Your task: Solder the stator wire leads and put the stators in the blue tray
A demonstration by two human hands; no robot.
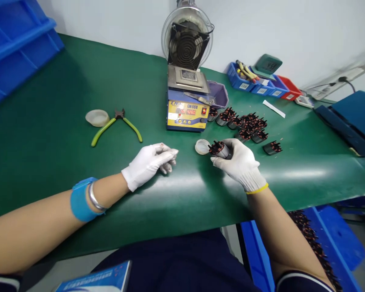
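Observation:
In a white knit glove with a yellow hem, my right hand point(239, 162) is closed around a wound motor stator point(219, 150), a grey cylinder with copper windings and black prongs on one end. Just left of the stator sits a small translucent dish point(202, 147). My left hand point(153, 161), in a white glove, is over the green table with its fingers drawn together in a pinch. What lies between those fingertips, if anything, is hidden. Several more stators point(251, 126) stand grouped beyond my right hand, and a single stator point(273, 148) lies to their right.
A solder pot point(187, 115) with a lit red display stands ahead, a fan point(187, 48) behind it. Green-handled cutters point(119, 115) lie open at left beside a shallow dish point(97, 118). Small bins point(241, 77) line the wall; blue crates point(18, 44) rise at far left.

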